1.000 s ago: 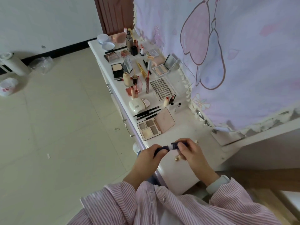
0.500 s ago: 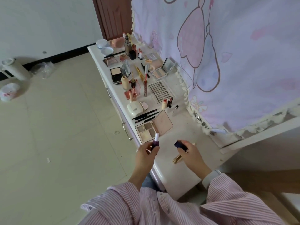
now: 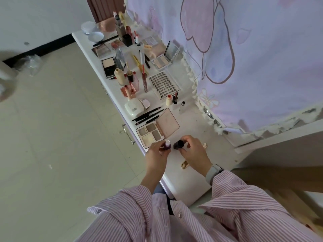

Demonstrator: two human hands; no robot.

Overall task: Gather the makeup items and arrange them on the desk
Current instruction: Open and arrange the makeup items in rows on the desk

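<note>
Holding an uncapped lipstick in our left grip, we pinch its dark cap in our right grip. No label on either is readable.

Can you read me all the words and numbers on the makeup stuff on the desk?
None can be read for sure.
Red lip gloss tube: lettering runs down its side, too blurred to read.
Lash tray: dark print along its near edge, too small to read.
White compact case: a small grey mark, unreadable.
Lipstick in the left hand and cap in the right hand: no text shows.
</note>
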